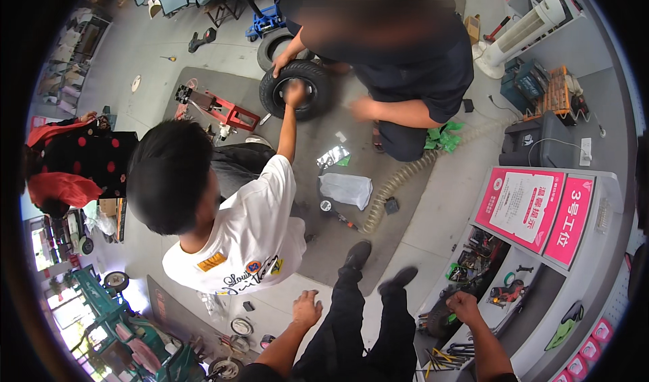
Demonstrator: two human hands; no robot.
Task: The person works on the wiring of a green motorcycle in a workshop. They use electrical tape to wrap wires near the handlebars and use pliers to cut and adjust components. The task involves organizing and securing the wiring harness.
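My left hand (307, 309) hangs in front of my dark trousers, fingers loosely apart and holding nothing I can see. To the right, my right hand (463, 307) is curled closed beside the open shelf (503, 294); the inside of its fingers is hidden. Beyond my feet, a black tyre on a rim (269, 94) stands on the grey mat (324, 247). A crouching person in a dark shirt (433, 71) steadies its top with one hand; the other hand is blurred. A person in a white T-shirt (260, 223) reaches to the wheel's centre.
A coiled clear air hose (383, 196) crosses the mat near a white bag (346, 189). A red stand (233, 111) is left of the wheel, another tyre (267, 49) behind it. A white tower fan (527, 34) stands far right. Green machinery (115, 335) fills the lower left.
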